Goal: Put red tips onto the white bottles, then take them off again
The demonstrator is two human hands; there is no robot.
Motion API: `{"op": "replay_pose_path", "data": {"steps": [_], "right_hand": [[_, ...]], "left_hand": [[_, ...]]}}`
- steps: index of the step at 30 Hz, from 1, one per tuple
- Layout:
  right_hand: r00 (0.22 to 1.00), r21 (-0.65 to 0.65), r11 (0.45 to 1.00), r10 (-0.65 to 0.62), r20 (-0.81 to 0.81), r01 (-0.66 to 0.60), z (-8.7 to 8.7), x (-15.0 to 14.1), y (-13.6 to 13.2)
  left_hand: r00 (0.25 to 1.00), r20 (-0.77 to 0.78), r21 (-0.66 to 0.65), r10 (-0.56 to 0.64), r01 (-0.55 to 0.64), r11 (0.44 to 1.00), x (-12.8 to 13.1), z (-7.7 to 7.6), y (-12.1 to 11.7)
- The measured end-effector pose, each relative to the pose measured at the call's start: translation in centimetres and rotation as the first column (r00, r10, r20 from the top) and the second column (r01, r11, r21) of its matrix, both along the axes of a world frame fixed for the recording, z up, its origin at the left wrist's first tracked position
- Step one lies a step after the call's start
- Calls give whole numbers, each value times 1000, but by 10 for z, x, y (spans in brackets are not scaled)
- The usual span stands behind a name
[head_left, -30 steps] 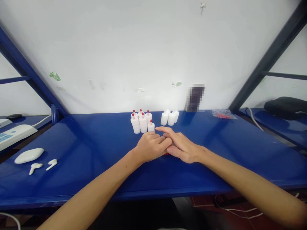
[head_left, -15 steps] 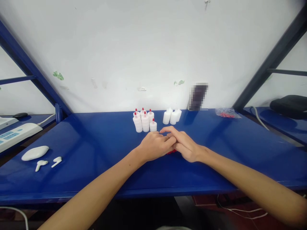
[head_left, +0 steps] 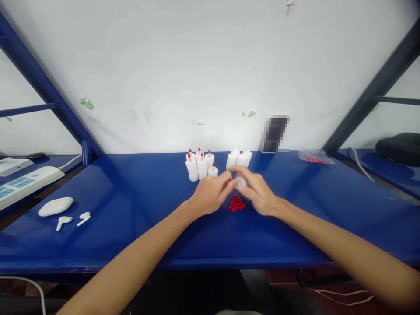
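My right hand (head_left: 259, 192) is wrapped round a small white bottle (head_left: 241, 183) held just above the blue table (head_left: 131, 205). My left hand (head_left: 210, 196) pinches a tiny red cap (head_left: 231, 180) at the bottle's top. Beneath both hands lies a small heap of red caps (head_left: 236, 204). Behind them stand several capped white bottles (head_left: 200, 164) and a few uncapped white bottles (head_left: 239, 158).
A white earbud case (head_left: 55, 206) and two earbuds (head_left: 72, 220) lie at the left of the table. A clear bag of red caps (head_left: 314, 156) sits at the back right. A power strip (head_left: 22, 184) is on the left shelf, a black pouch (head_left: 398, 148) on the right.
Both hands have lifted off the pile of red caps, which now shows. The right hand now holds a white bottle and the left a red cap at its top.
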State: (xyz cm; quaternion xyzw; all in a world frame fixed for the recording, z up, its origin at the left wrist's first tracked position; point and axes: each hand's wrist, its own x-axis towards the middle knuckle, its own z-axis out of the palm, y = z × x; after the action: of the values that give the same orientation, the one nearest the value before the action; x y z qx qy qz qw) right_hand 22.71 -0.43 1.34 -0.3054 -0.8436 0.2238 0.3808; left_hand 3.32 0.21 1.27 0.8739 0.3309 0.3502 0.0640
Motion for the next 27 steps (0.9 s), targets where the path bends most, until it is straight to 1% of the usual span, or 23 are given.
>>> {"op": "replay_pose_path", "data": {"steps": [1, 2, 3, 4, 5, 7, 8, 10, 12, 15, 18, 20, 23, 27], "right_hand": [[999, -3, 999, -35, -33, 34, -1, 4, 6], [996, -16, 997, -72, -53, 72, -3, 7, 13], [989, -39, 991, -129, -68, 127, -5, 11, 20], [980, -61, 981, -187, -63, 183, -8, 14, 27], [975, -71, 974, -219, -46, 215, -10, 16, 32], [972, -59, 970, -234, 24, 235, -15, 18, 39], [973, -43, 973, -222, 66, 225, -16, 17, 40], [970, -15, 980, -195, 148, 199, -18, 15, 40], [958, -3, 979, -197, 207, 202, -17, 11, 37], [942, 23, 975, -219, 253, 221, -15, 9, 34], [943, 47, 981, -193, 270, 187, -14, 10, 34], [947, 73, 984, -176, 269, 162, -14, 11, 33], [941, 118, 980, -189, 280, 162, -10, 11, 30], [927, 64, 970, -243, 285, 235, -3, 11, 27]], "left_hand": [[990, 130, -117, 48, -32, 993, -1, 4, 3], [964, 241, -212, 113, -62, 975, -3, 7, 7], [929, 318, -285, 188, -95, 954, -4, 11, 12], [901, 353, -341, 250, -125, 932, -6, 14, 16], [890, 349, -377, 294, -154, 913, -8, 17, 21], [902, 274, -404, 333, -206, 891, -14, 23, 30], [912, 229, -404, 340, -228, 886, -16, 26, 33], [925, 157, -378, 347, -269, 886, -21, 33, 37], [928, 122, -336, 353, -296, 894, -24, 42, 39], [932, 65, -286, 357, -326, 901, -26, 57, 41], [923, -101, -220, 371, -385, 897, -25, 68, 44], [900, -219, -185, 376, -417, 890, -24, 72, 45], [868, -334, -188, 367, -442, 877, -21, 75, 45], [832, -440, -203, 337, -458, 865, -18, 76, 45]]}}
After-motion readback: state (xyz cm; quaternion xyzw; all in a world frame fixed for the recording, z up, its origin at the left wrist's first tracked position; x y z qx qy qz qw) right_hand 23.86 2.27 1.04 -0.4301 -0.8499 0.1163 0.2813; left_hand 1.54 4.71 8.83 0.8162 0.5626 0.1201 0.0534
